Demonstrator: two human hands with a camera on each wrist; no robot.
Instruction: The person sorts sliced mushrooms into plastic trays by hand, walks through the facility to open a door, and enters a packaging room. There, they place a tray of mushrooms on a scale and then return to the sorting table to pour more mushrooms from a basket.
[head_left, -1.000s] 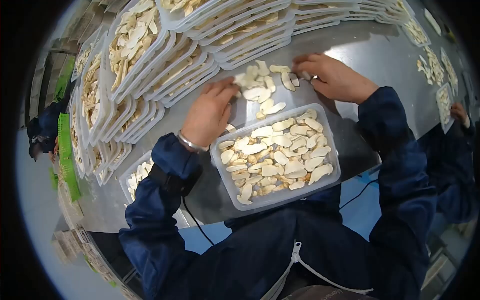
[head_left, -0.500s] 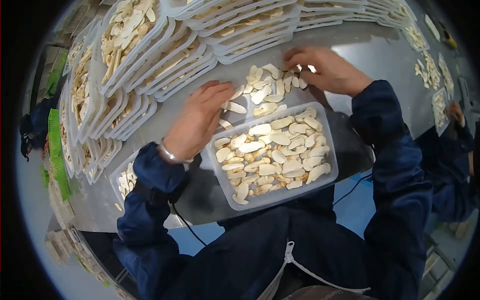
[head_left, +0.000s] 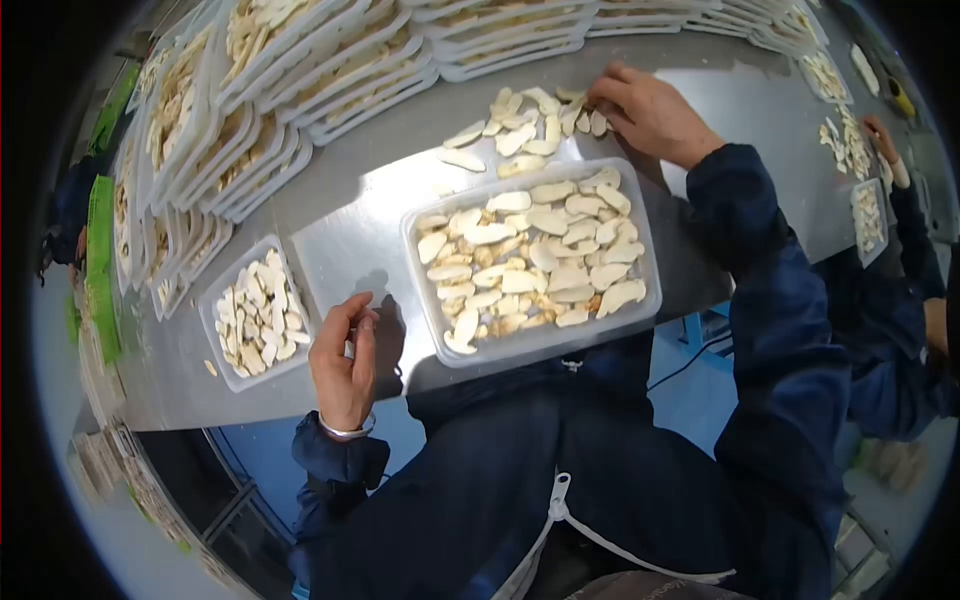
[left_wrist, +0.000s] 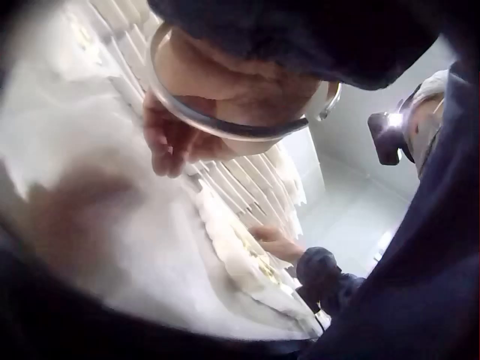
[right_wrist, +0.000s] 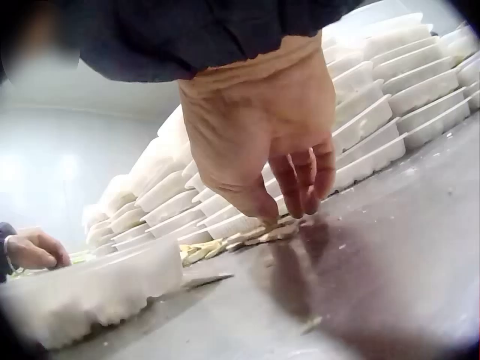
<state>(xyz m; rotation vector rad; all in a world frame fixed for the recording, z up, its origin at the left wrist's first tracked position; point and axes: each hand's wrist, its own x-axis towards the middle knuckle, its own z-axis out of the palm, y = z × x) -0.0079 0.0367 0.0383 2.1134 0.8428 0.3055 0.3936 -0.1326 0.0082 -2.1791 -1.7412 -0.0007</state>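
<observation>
A clear plastic tray [head_left: 424, 292] of pale mushroom slices [head_left: 575, 250] sits before me near the table's front edge. Beyond its far rim, loose mushroom slices [head_left: 515, 140] lie in a cluster on the metal. My right hand [head_left: 655, 115] reaches down at the right end of that cluster. In the right wrist view, the thumb [right_wrist: 259, 204] is right at the slices while the other fingers hang toward the table. Left of the tray, my left hand [head_left: 345, 365] holds nothing, its fingers loosely bent over the table's front edge.
A smaller tray [head_left: 218, 345] of mushroom slices stands at the left. Tall stacks of filled trays [right_wrist: 420, 82] line the table's back and left. At the far right, another person's hand [head_left: 882, 138] is near more slices and trays.
My left hand has left the loose slices and drawn back toward me to the table's front edge. My right hand stays by the slices, which now spread out more.
</observation>
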